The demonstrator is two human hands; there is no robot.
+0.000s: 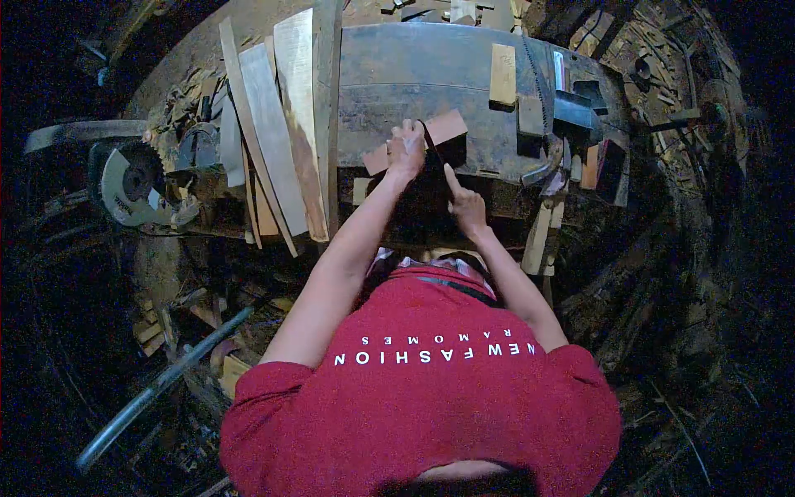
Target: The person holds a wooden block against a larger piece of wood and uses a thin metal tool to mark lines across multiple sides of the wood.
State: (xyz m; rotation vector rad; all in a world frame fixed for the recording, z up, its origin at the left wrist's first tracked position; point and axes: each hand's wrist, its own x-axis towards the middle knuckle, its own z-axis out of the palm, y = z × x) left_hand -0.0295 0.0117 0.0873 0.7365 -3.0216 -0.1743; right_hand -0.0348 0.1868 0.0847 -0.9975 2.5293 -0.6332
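Right hand (pixel 466 204) pointing, left hand (pixel 406 149) seemingly pressing wooden block (pixel 418 141), workbench (pixel 431 74)

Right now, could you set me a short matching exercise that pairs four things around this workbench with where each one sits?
Things:
1. left hand
2. right hand
3. circular saw
4. small pale block

Places:
A. lying on the bench top, far side, right of the hands
B. pressing on the reddish wood piece
C. off the bench, at the far left
D. nearer the body, one finger pointing up at that piece

Pairs: 1-B, 2-D, 3-C, 4-A
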